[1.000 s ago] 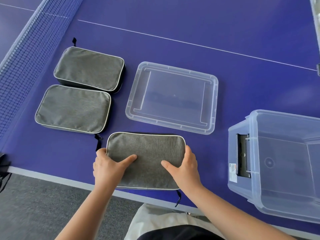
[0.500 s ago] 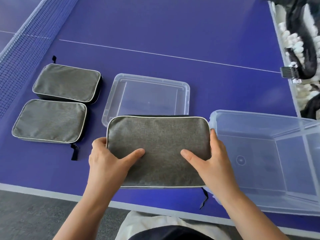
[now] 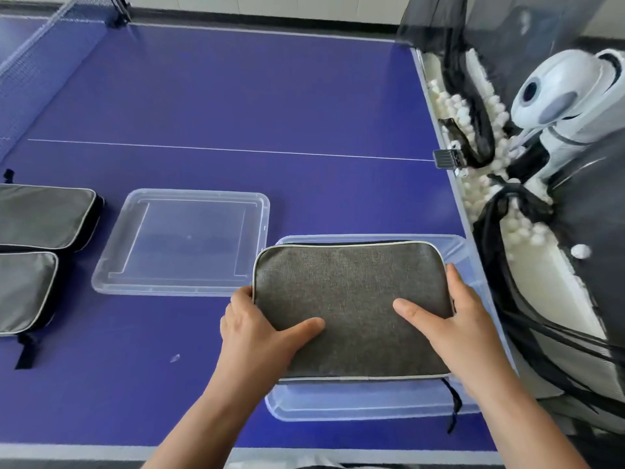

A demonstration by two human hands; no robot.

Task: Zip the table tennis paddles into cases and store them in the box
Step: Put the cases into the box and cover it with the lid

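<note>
I hold a grey zipped paddle case [image 3: 351, 299] flat over the open clear plastic box [image 3: 372, 406] at the table's right front corner. My left hand [image 3: 260, 333] grips its left edge, thumb on top. My right hand [image 3: 456, 326] grips its right edge, thumb on top as well. A black zipper strap dangles from the case's near right corner. Two more grey cases lie at the far left, the far one [image 3: 44, 214] and the near one [image 3: 23, 292], both cut off by the frame edge.
The box's clear lid [image 3: 182, 242] lies upside down on the blue table [image 3: 236, 96], left of the box. The net [image 3: 40, 45] runs along the far left. Off the table's right edge stand a white ball machine [image 3: 568, 93], black netting and several white balls.
Both hands have lifted the case off the table's front edge and carried it rightward until it hangs over the open box. My view has swung right with it.
</note>
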